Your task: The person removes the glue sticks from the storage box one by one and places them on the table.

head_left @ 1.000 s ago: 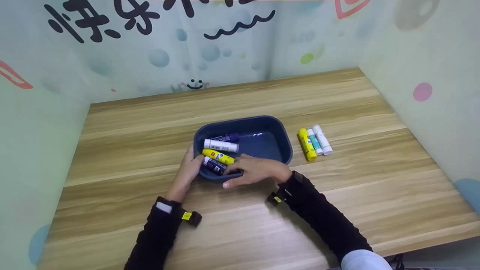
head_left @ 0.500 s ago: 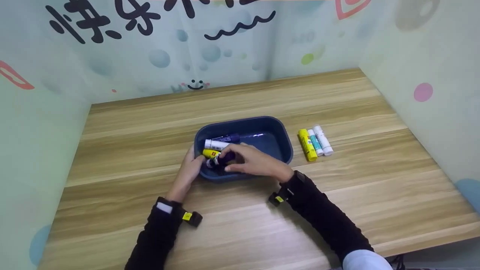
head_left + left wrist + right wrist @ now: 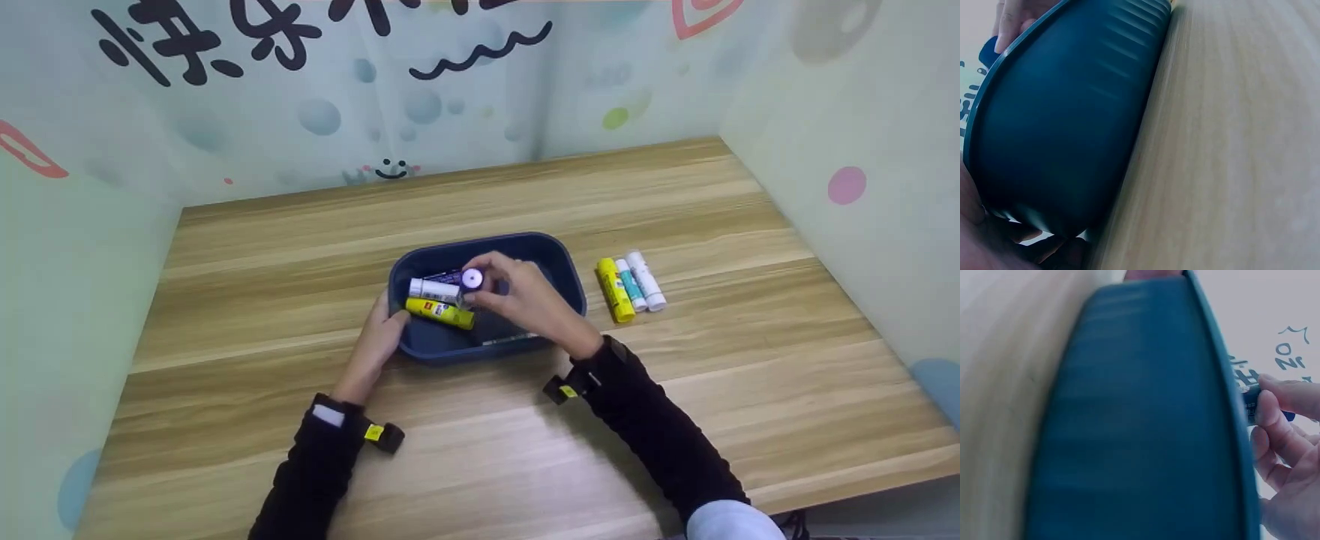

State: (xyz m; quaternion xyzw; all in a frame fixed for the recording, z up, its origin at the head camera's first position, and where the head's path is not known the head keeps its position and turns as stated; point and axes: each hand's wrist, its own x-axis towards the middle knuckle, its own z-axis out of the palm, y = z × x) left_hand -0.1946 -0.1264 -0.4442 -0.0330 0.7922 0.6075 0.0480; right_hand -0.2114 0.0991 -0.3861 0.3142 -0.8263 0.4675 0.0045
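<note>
Pinching with thumb and fingertips, the right hand [image 3: 526,297] is holding a dark purple stick [image 3: 472,279] over the left half of the blue tray [image 3: 555,259], pale end facing up towards us; in the right wrist view we are seeing it above the rim. Opposite, the left hand [image 3: 382,334] is gripping the tray's left end, thumb at the rim. Just by the pinch, a white stick [image 3: 433,289] and a yellow stick [image 3: 440,313] are lying in the tray, another dark stick [image 3: 442,277] behind them (something slim [image 3: 510,340] is resting by the near wall, too little showing for us to name). On the table [image 3: 262,300], three more sticks [image 3: 629,283] are lying side by side near the tray's right end.

We are judging the step in hand as singling out one stick while steadying the tray. For the next move we are advising a secure pinch and enough height to clear neighbours and rim.
</note>
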